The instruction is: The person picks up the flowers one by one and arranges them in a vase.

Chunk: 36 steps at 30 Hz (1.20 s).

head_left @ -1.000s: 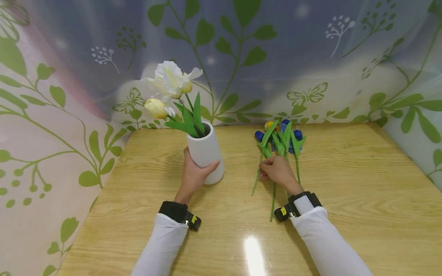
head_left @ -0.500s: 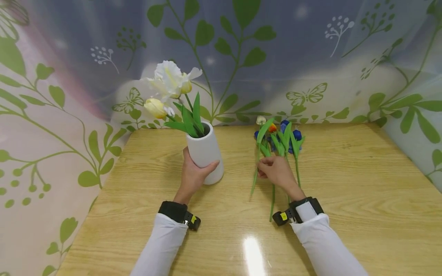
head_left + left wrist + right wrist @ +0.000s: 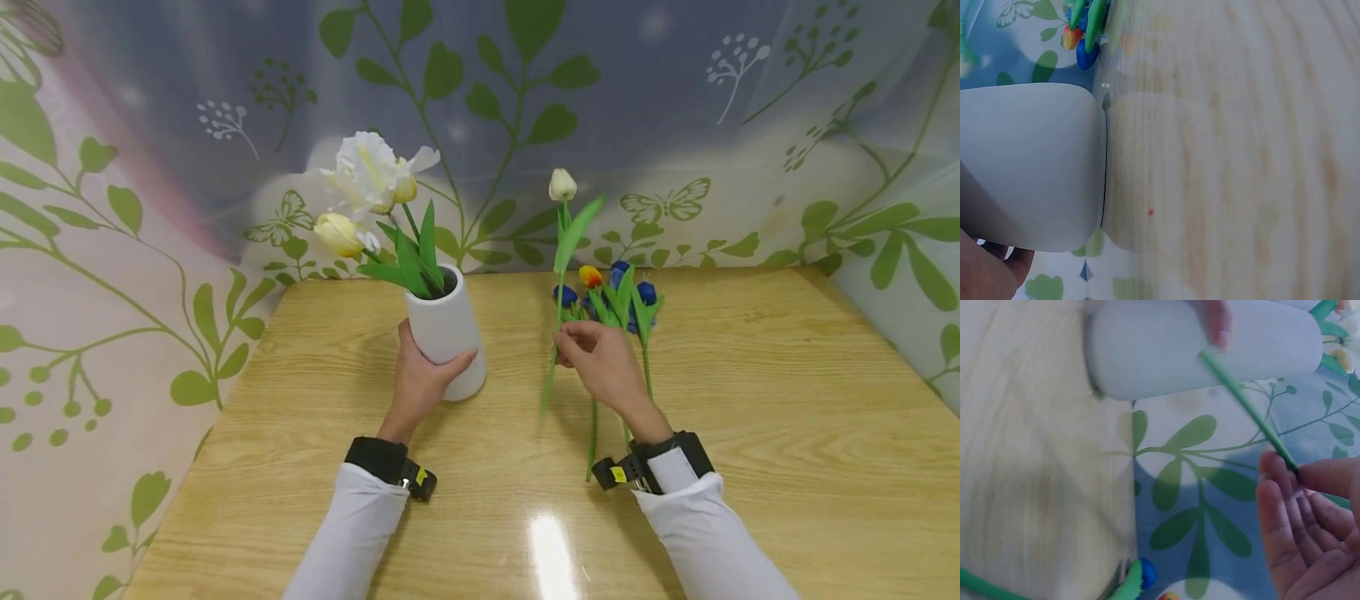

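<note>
My left hand (image 3: 426, 375) grips the lower part of a white vase (image 3: 444, 333), which stands on the table. White and pale yellow artificial flowers (image 3: 367, 179) with green leaves rise from its mouth. Between thumb and fingertips, my right hand (image 3: 603, 358) pinches the green stem of a white tulip (image 3: 562, 185). The tulip is held nearly upright, its bloom well above the table. In the right wrist view its stem (image 3: 1244, 406) points toward the vase. Behind and under the right hand lie blue flowers (image 3: 647, 293) and an orange-yellow tulip (image 3: 590, 276), partly hidden.
The wooden table (image 3: 772, 433) runs back to a curtain (image 3: 480, 125) printed with leaves and butterflies. Loose green stems (image 3: 592, 442) reach toward the front beside the right wrist. Each wrist wears a black camera strap (image 3: 375, 460).
My right hand has drawn the white tulip out of the pile and lifted its bloom upward, tilting it nearly upright. The left hand and vase have stayed still.
</note>
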Tool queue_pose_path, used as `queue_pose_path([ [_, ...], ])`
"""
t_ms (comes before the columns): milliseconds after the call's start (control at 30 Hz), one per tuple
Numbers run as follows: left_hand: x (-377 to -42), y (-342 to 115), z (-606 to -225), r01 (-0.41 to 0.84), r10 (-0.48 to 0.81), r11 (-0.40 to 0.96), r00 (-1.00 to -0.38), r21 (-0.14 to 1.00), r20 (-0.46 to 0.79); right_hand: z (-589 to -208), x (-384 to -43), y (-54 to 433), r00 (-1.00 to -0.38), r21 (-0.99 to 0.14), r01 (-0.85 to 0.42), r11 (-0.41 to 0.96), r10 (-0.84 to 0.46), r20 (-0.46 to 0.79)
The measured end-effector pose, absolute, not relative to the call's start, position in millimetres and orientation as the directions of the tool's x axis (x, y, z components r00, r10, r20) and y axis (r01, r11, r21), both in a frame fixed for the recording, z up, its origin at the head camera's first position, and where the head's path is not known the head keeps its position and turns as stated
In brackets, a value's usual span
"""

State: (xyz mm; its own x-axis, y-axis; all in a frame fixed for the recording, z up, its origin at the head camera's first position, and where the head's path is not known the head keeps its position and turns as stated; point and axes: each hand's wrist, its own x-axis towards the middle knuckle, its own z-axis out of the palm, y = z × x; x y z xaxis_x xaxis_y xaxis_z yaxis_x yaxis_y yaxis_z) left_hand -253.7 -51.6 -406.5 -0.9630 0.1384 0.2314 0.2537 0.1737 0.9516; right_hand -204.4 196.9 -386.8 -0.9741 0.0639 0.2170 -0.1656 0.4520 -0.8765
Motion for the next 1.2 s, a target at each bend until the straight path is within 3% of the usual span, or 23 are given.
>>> queue_pose_path([
  [400,-254,-52,-408,0.269,0.141,0.144,-0.958,0.952,0.249,-349,-222,189,-0.829,-0.755,-0.411,0.511,0.134,0.542],
  [767,-276,-57,-439,0.279,0.141,0.123,-0.955,0.952,0.262,-316,-246,169,-0.779,-0.741,-0.497,0.453,0.143,0.61],
  [1200,-277,-55,-440,0.299,0.103,0.169,-0.953,0.939,0.285,-282,-263,135,-0.646,-0.668,-0.658,0.347,0.194,0.738],
])
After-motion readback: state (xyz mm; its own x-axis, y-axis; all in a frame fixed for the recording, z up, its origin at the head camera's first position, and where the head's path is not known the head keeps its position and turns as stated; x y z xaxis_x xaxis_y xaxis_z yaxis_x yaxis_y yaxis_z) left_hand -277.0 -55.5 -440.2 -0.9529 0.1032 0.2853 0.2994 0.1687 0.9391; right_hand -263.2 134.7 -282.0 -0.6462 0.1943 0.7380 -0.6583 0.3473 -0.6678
